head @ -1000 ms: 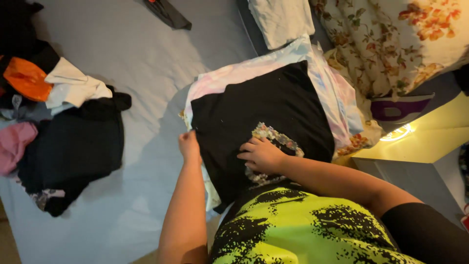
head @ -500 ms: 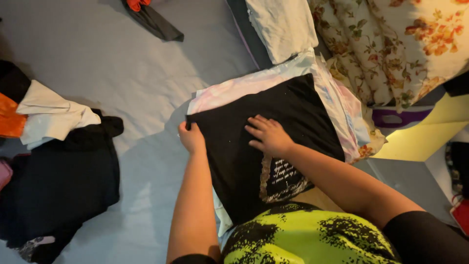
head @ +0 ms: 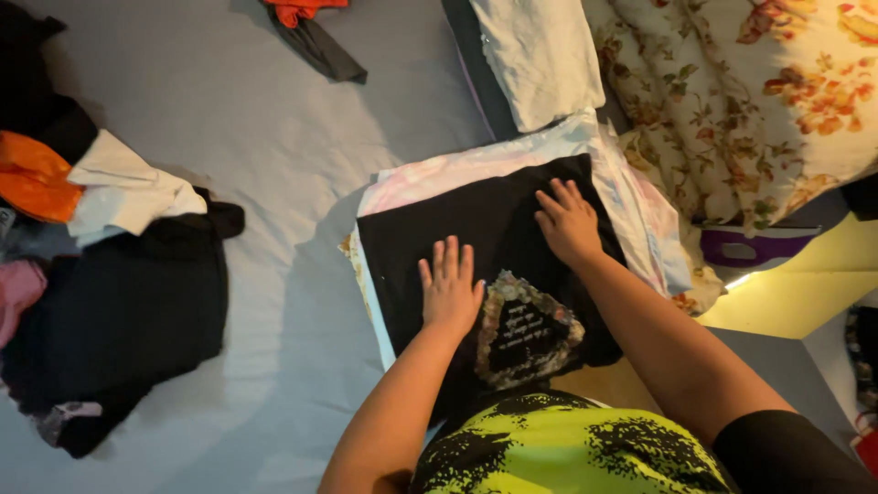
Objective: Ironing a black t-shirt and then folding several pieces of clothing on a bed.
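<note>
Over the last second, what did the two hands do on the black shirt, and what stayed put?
The left hand left the black shirt's left edge and now lies flat at its middle. The right hand slid from beside the printed patch up toward the far right corner, palm flat. Neither grips any cloth. The shirt stays on the folded stack, and the loose clothes pile on the left lies unchanged.
</note>
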